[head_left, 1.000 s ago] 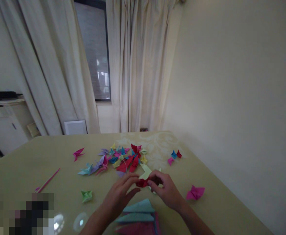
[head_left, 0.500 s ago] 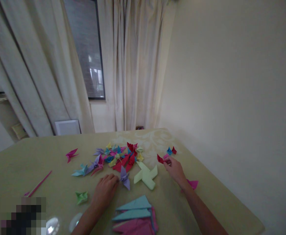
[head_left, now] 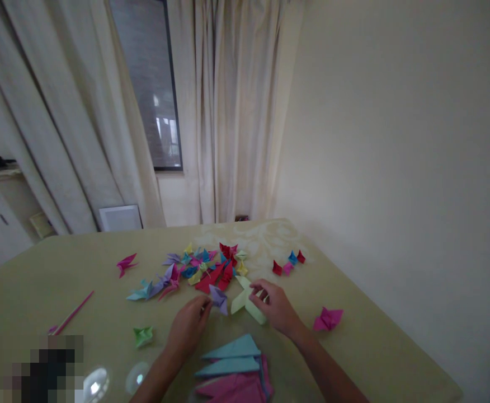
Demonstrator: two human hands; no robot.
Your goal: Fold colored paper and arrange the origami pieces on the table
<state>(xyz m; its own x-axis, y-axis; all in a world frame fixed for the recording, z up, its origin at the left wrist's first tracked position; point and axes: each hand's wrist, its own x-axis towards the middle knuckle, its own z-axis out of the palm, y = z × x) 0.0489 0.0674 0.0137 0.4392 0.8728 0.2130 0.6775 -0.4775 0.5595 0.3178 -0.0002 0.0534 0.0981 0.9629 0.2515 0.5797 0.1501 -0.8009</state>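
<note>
My left hand (head_left: 190, 324) is closed, its fingertips pinching the left tip of a purple paper crane (head_left: 220, 300). To the right, my right hand (head_left: 276, 305) hovers over a pale green cross-shaped folded paper (head_left: 240, 302) and hides part of it. Thumb and fingers of that hand are curved and apart, with nothing visible in them. A pile of colourful origami pieces (head_left: 211, 274) lies just beyond both hands. Nearer to me is a stack of folded blue and pink paper (head_left: 232, 366).
Small red, blue and pink pieces (head_left: 287, 268) sit at the back right. A magenta origami piece (head_left: 328, 319) is by my right forearm. On the left are a green piece (head_left: 143, 336), a pink stick (head_left: 74, 313) and a clear round object (head_left: 96, 385). A wall (head_left: 396, 196) borders the table's right side.
My right hand has let go of the small red and pink pieces, which now rest on the table, and moved left over the green paper. My left hand has turned the purple crane slightly.
</note>
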